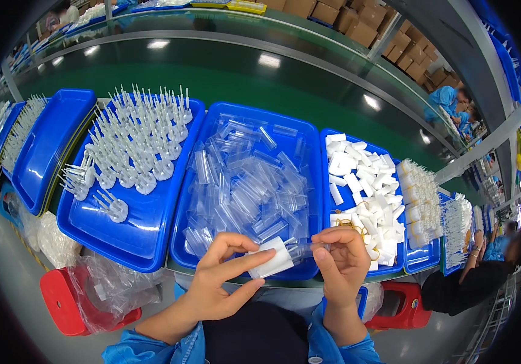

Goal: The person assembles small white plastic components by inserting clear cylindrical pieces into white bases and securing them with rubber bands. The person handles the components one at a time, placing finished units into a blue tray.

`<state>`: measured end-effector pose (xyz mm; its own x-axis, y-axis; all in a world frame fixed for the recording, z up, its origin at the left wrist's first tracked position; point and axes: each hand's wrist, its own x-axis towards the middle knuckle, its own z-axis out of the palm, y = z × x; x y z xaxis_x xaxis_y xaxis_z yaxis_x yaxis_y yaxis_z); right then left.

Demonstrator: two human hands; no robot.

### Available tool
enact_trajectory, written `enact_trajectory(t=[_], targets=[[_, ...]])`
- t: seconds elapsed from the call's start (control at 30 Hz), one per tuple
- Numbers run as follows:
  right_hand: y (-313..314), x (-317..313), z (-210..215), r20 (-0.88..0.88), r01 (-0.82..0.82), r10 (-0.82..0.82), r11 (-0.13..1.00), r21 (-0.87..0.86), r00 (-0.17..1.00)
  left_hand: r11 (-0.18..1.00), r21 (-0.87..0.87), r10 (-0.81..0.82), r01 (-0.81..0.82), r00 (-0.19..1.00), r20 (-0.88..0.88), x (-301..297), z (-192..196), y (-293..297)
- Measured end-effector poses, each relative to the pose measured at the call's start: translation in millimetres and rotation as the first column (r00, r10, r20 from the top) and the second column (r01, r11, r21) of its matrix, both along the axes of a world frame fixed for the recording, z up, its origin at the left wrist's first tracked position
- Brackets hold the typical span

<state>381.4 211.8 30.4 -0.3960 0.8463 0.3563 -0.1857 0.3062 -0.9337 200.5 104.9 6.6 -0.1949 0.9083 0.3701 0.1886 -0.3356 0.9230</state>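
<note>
In my left hand (221, 280) is a white, smooth, flat-sided plastic piece (272, 261), gripped between thumb and fingers. My right hand (346, 262) pinches a thin clear part (310, 247) with narrow prongs at the white piece's right side. Whether the two are joined, I cannot tell. Both hands are above the near edge of a blue tray (181, 250) heaped with clear plastic sleeves (251, 185). To its right, another blue tray (401, 247) holds white blocky pieces (363, 176) and some brownish-yellow loops (354, 225).
Left of the sleeves, a blue tray (142, 258) carries many white pronged parts (136, 139). More blue trays (60, 142) stand further left. A green conveyor belt (224, 79) runs behind. Red stools (57, 300) stand below. At the far right, a person in black (463, 288) sits close by.
</note>
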Motion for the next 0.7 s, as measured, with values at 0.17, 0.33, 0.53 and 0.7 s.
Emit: enact_trajectory(t=[0.17,0.33,0.53,0.7], targets=[[19,12,-4,0.264,-0.183,0.096,0.926,0.330,0.960,0.999,0.001,-0.044,0.045,0.983,-0.176,-6,-1,-1],[12,1,-10,-0.055,-0.184,0.176,0.945,-0.268,0.983,1.000,0.018,0.002,0.000,0.998,-0.069,0,-6,0],[-2,-9,-13,0.289,0.106,-0.204,0.941,0.322,0.935,0.980,0.139,0.172,-0.145,0.963,-0.207,11,-8,4],[-22,-33,-8,0.343,0.197,-0.382,0.862,0.466,0.858,0.911,0.315,0.363,-0.267,0.882,-0.300,26,-22,11]])
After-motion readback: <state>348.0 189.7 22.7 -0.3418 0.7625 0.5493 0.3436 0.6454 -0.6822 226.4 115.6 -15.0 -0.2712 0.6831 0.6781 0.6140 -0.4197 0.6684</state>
